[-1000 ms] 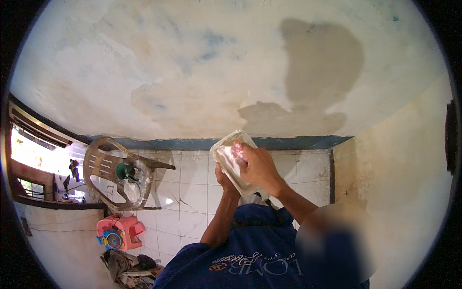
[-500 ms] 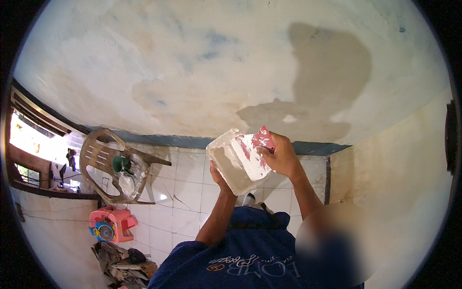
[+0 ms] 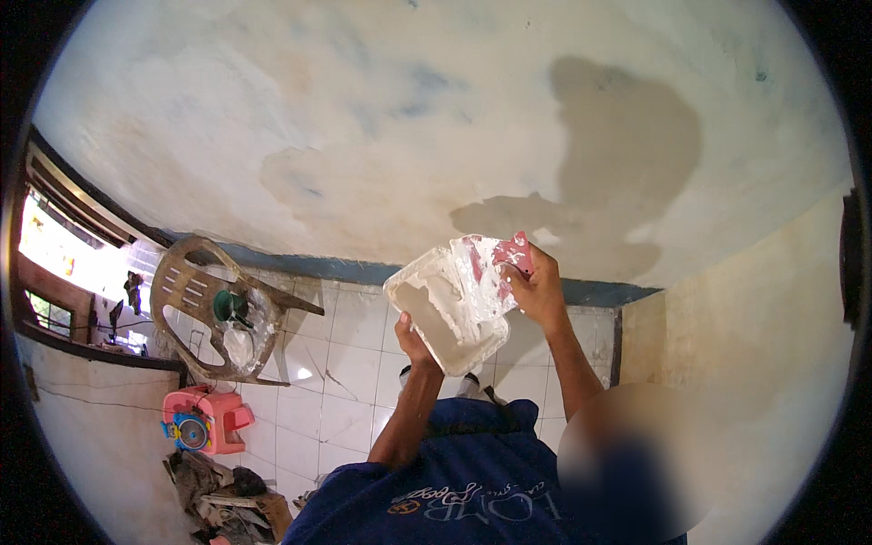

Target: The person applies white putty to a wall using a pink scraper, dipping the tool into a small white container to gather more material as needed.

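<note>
My left hand [image 3: 413, 341] grips the left side of a white rectangular tub [image 3: 481, 350] holding smeared white paste and a greyish patch. My right hand [image 3: 540, 286] holds a red putty scraper [image 3: 511, 254], its blade coated in white paste and resting over the tub's upper right part. The tub is tilted in front of my body, below the wall.
A pale, patchy wall [image 3: 381, 136] fronts me; another [image 3: 727, 363] is at right. A dirty plastic chair [image 3: 177, 282] bears a green cup [image 3: 227, 306] and pale bag. Lower left: pink stool [image 3: 222, 409] with blue object, heaped rags [image 3: 195, 490], windows [image 3: 50, 232].
My right hand has moved up and right with the scraper, whose white-coated blade now lies at the tub's upper edge. The tub has shifted slightly left and down, baring more of its inside.
</note>
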The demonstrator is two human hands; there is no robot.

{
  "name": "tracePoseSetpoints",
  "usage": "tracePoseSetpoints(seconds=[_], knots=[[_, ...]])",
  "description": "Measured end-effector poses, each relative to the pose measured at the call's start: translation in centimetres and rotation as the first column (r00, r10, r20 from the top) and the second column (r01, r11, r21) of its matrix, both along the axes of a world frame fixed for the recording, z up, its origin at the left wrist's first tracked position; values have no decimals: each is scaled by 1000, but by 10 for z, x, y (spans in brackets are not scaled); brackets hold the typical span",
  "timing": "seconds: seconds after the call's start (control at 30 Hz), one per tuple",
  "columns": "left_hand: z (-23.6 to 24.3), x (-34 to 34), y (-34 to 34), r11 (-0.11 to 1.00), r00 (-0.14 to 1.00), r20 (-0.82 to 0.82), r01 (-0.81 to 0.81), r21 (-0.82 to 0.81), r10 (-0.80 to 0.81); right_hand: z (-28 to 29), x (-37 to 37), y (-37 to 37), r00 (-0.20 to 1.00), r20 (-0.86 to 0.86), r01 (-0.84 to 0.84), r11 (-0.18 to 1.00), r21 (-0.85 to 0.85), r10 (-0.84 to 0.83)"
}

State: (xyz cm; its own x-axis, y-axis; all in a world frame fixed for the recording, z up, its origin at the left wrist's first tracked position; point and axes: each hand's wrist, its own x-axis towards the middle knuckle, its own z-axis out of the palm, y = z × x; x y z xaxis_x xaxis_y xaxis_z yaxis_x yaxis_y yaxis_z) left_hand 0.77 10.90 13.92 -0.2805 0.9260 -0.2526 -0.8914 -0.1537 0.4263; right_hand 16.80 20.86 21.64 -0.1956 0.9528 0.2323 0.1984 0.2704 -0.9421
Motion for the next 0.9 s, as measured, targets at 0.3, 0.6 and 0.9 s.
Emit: tracePoseSetpoints(seconds=[0.3, 0.6, 0.9], knots=[[12, -31, -12, 994, 998, -57, -30, -107, 24, 18, -38, 16, 993, -27, 121, 975, 186, -118], [27, -61, -8, 1000, 1000, 27, -11, 0, 11, 72, -45, -2, 920, -246, 311, 950, -16, -305], [96, -86, 14, 961, 959, 93, 261, 88, -268, 58, -28, -11, 811, 513, -580, 494, 647, 280]])
